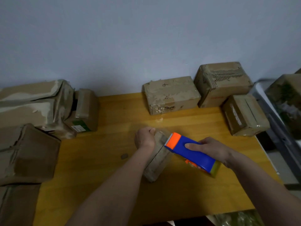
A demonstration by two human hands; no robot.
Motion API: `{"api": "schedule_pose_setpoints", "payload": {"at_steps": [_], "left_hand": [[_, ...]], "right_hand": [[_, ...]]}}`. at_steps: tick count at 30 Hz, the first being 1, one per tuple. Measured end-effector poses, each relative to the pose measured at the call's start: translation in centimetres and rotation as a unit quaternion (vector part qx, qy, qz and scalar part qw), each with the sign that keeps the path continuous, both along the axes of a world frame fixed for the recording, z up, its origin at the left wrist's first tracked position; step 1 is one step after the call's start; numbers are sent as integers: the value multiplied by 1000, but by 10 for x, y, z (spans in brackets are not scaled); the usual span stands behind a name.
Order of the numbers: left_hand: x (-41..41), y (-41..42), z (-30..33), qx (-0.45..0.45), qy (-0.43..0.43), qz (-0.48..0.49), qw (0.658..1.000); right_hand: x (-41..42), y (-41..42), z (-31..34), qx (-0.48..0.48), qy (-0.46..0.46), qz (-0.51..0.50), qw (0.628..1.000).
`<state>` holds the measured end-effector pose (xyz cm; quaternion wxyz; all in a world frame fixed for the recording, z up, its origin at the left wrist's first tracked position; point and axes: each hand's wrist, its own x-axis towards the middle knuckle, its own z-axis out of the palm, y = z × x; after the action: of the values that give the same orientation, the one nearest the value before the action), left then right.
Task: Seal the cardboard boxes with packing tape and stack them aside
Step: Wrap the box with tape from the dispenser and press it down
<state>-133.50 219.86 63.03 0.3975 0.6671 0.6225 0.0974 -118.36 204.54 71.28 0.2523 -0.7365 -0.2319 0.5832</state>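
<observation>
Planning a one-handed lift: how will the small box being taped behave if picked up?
The small box looks worn and rounded, so probably soft, denting under grip. The left hand holds it alone, suggesting it's light. Tape likely makes it slippery.

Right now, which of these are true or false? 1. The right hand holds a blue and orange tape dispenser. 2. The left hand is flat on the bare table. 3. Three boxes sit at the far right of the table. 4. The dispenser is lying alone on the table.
1. True: the right hand grips the tape dispenser.
2. False: the left hand holds the small box in the middle of the table.
3. True: the box marked 4, the tall box and the taped box.
4. False: it is held, with its orange end at the small box.
</observation>
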Motion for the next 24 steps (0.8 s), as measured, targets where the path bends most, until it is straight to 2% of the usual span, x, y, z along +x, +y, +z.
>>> {"api": "schedule_pose_setpoints", "payload": {"at_steps": [8, 16, 20, 22, 24], "left_hand": [[4, 4, -12, -16, 30, -6, 999], [7, 5, -12, -77, 25, 66, 995], [5, 1, -8, -25, 72, 116, 990], [1, -2, -6, 33, 14, 138, 990], [-1, -7, -6, 108, -30, 77, 991]], "right_hand": [[4, 2, -12, -13, -5, -7, 1000], [4, 10, -17, -15, -3, -6, 1000], [4, 10, -21, -11, -26, 0, 1000], [4, 10, -22, -12, -27, 3, 1000], [5, 9, -22, -10, -16, -1, 1000]]}}
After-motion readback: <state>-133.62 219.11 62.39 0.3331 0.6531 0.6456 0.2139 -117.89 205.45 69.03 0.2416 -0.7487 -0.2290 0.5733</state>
